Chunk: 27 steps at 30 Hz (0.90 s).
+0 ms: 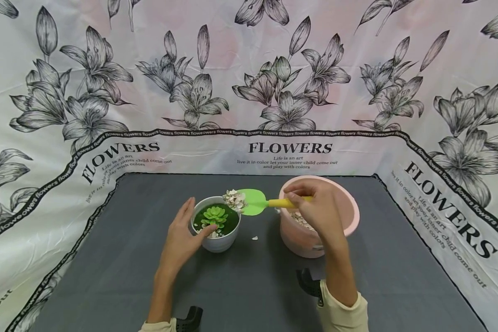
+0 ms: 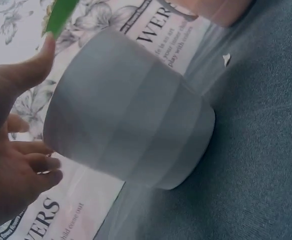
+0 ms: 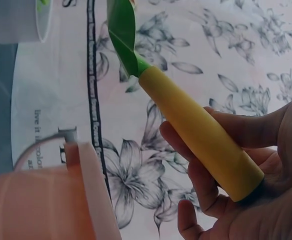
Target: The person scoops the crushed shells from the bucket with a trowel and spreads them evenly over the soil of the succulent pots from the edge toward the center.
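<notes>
Your left hand (image 1: 182,244) spreads wide to hold the rim of a round, light-grey ribbed pot (image 1: 220,244) containing a green rosette succulent (image 1: 215,216). Your right hand (image 1: 315,205) grips a yellow-handled, green-bladed trowel (image 1: 274,203); its tip bears pale, irregular chips (image 1: 234,201) at the pot's right rim. Beneath that hand, a round pink bucket (image 1: 300,244) stands on the dark grey cloth-covered surface (image 1: 249,286).

Room type is indeterminate; flower-printed cloth (image 1: 216,159) enclosing a grey work surface (image 1: 249,281) indicates a tabletop booth.
</notes>
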Each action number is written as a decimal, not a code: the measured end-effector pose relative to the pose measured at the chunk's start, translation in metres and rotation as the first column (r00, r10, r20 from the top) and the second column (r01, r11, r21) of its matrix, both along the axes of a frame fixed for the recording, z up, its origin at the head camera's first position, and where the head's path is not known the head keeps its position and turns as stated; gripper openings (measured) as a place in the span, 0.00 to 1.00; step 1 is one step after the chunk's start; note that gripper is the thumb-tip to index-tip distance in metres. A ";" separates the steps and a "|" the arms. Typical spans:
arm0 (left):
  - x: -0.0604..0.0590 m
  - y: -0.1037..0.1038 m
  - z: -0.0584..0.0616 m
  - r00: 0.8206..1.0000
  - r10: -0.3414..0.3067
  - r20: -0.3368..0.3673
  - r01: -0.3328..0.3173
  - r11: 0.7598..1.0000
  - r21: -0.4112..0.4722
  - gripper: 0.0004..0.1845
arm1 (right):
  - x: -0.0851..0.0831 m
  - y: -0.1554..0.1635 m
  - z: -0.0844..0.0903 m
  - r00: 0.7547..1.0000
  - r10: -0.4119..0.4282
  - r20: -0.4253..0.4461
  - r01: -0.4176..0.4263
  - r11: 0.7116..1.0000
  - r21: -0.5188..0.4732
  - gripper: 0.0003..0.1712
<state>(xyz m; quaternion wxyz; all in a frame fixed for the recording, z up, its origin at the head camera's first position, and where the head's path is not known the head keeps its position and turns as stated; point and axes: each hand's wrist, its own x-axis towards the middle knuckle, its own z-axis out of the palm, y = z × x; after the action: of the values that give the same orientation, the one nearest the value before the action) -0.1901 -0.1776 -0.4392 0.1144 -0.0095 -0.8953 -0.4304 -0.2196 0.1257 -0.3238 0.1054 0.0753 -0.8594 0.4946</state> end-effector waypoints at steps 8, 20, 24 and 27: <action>-0.001 -0.004 -0.009 0.985 -0.072 0.158 0.051 0.990 0.133 0.78 | -0.005 -0.016 -0.007 0.999 0.047 0.018 -0.048 0.998 0.027 0.09; -0.010 -0.008 -0.028 0.972 -0.078 0.221 0.043 0.987 0.158 0.81 | -0.009 -0.042 -0.016 0.988 0.136 0.067 -0.139 0.989 0.047 0.08; -0.012 -0.010 -0.032 0.978 -0.106 0.180 0.070 0.978 0.197 0.77 | -0.011 -0.053 -0.021 0.985 0.157 0.074 -0.160 0.986 0.041 0.07; -0.014 -0.010 -0.034 0.979 -0.111 0.169 0.073 0.973 0.217 0.71 | -0.012 -0.064 -0.024 0.982 0.185 0.021 -0.186 0.977 0.106 0.07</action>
<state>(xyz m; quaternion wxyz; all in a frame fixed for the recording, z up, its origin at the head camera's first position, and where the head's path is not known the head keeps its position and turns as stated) -0.2038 -0.1881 -0.4728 0.0134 0.0000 -0.8501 -0.5264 -0.2315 0.0621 -0.3474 0.0496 0.1581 -0.8746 0.4557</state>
